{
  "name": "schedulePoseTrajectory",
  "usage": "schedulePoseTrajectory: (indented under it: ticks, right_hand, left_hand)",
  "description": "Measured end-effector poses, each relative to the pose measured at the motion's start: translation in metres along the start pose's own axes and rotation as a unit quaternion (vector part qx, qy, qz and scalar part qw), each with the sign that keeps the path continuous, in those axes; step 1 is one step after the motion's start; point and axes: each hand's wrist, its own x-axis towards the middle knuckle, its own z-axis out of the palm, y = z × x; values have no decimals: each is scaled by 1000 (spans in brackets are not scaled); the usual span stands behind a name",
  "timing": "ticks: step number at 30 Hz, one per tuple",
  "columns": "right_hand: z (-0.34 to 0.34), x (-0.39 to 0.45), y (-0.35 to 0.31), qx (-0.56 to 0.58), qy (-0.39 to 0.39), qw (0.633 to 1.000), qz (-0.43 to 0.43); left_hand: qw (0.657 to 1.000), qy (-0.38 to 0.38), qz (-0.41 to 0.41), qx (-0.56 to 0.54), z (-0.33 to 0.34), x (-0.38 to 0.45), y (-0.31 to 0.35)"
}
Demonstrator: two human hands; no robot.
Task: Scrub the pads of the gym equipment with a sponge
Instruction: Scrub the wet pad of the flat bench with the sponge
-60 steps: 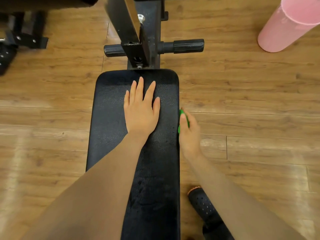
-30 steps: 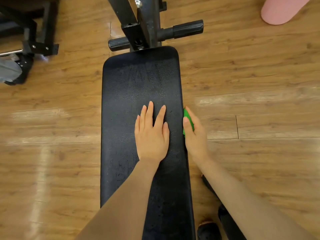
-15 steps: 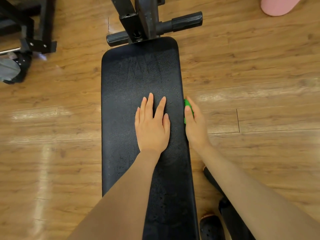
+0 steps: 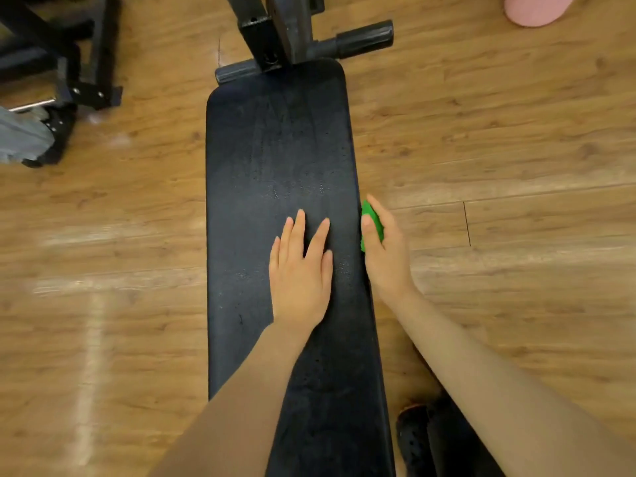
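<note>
Right hand (image 4: pixel 385 259) grip: green sponge (image 4: pixel 373 223) pinched between thumb and fingers, pressed against right side edge of black pad (image 4: pixel 275 149) | left hand (image 4: pixel 299 270): laid flat on pad, fingers straight | wooden floor (image 4: pixel 499 149) beneath.

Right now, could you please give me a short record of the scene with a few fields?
surface: black bench pad, speckled with droplets
left hand: flat on the pad, fingers straight
right hand: grips green sponge against the pad's right edge
floor: wood planks
nearby: pink roll at top right, black metal frame at top left
</note>
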Motion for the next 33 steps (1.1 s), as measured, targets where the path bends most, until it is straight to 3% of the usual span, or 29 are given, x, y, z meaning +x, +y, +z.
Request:
schedulePoseTrajectory:
  ticks: [5,14,18,24,33]
  right_hand:
    - [2,-5,-1,-52,-14,998,-40]
    - [-14,-79,22,-50,-51,997,-27]
    - [-12,-58,23,-12,-41,998,-39]
    - [-6,-46,24,-45,-20,997,-63]
    - [-24,-135,40,-25,-44,998,-22]
  left_hand:
    - [999,4,-48,20,13,-65,14]
    - [998,19,-57,23,14,-65,18]
    - [998,28,-56,22,15,-65,18]
    - [998,43,-53,16,18,-65,17]
    - [998,39,-48,0,15,-65,14]
